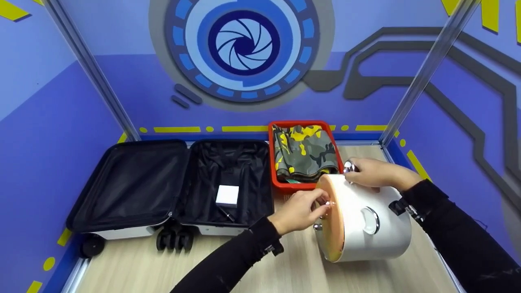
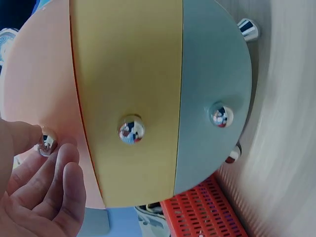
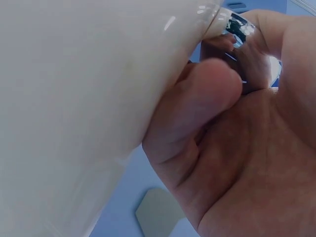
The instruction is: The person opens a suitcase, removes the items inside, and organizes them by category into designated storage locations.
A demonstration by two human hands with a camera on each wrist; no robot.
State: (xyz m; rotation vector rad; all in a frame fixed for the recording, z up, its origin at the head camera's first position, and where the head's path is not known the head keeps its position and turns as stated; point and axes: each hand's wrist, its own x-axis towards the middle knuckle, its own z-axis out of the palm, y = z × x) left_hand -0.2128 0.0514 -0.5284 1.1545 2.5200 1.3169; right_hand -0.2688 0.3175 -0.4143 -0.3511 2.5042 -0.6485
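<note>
A white rounded drawer box (image 1: pixel 388 238) with chrome fittings stands on the right of the table, its front turned to the left. My left hand (image 1: pixel 299 211) pinches the chrome knob (image 2: pixel 48 143) of the pink top drawer (image 2: pixel 44 74) between thumb and fingers. Below it are a yellow drawer (image 2: pixel 131 69) and a grey-green drawer (image 2: pixel 212 64), each with a round knob; all three fronts look flush. On top of the box, my right hand (image 1: pixel 372 173) grips the curved chrome handle (image 3: pixel 241 29), fingers curled round it. A crescent chrome handle (image 1: pixel 376 221) shows on the side.
An open black-lined suitcase (image 1: pixel 134 183) lies on the left, with a small white box (image 1: pixel 227 195) in its right half. Behind the drawer box, a red basket (image 1: pixel 291 187) holds folded camouflage cloth (image 1: pixel 311 150). Patterned blue panels (image 1: pixel 252 118) surround the table.
</note>
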